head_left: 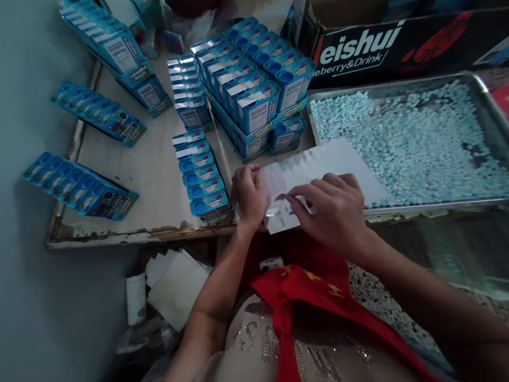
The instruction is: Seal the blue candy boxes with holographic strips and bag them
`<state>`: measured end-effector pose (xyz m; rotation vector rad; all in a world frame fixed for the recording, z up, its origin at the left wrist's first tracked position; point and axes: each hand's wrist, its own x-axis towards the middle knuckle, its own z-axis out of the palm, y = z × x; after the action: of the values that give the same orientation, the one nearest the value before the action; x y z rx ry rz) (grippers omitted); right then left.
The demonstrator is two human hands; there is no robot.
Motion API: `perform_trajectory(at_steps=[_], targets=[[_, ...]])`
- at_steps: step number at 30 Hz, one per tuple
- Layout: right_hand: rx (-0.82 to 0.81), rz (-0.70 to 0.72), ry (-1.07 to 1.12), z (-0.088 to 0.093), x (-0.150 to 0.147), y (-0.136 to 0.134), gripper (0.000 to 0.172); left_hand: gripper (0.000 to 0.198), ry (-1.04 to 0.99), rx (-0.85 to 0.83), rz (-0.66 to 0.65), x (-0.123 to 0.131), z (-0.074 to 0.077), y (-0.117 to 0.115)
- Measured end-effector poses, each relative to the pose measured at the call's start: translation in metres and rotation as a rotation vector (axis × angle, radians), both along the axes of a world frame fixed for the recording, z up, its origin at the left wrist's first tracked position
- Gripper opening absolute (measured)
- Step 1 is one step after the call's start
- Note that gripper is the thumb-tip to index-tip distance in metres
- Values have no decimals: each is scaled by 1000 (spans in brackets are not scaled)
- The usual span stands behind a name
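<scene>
A white sheet (pixel 334 166) with clear, shiny film pieces on its left part lies at the table's front edge, its right end over the metal tray. My left hand (pixel 250 196) is closed on the sheet's left end, fingers curled around clear film. Over the sheet, my right hand (pixel 332 209) pinches thumb and forefinger together at a clear piece; what is between the fingertips is too small to make out. Just left of my left hand stands a row of small blue candy boxes (pixel 205 184).
The metal tray (pixel 481 82) holds many pale blue candies. Behind my hands stands a blue display carton (pixel 241 134) packed with boxes. More blue box rows (pixel 80 185) stand at left. A black printed carton (pixel 430 42) is behind the tray. Papers (pixel 178 288) lie below the table.
</scene>
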<state>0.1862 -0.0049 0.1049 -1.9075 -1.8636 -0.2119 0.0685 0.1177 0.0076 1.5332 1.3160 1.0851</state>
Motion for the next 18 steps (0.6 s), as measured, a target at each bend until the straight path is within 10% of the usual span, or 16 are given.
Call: perform_trajectory(at_steps=[4,9,18], targets=[[-106,-44,347,38,7,17,17,26,-239,82,-63,-13,24,-24],[-225,14,567,52,13,41,26,74,-815,-427,-216,-34,57,-46],[-295,80,860,38,0,61,36,50,-573,-287,-77,-65,81,-51]])
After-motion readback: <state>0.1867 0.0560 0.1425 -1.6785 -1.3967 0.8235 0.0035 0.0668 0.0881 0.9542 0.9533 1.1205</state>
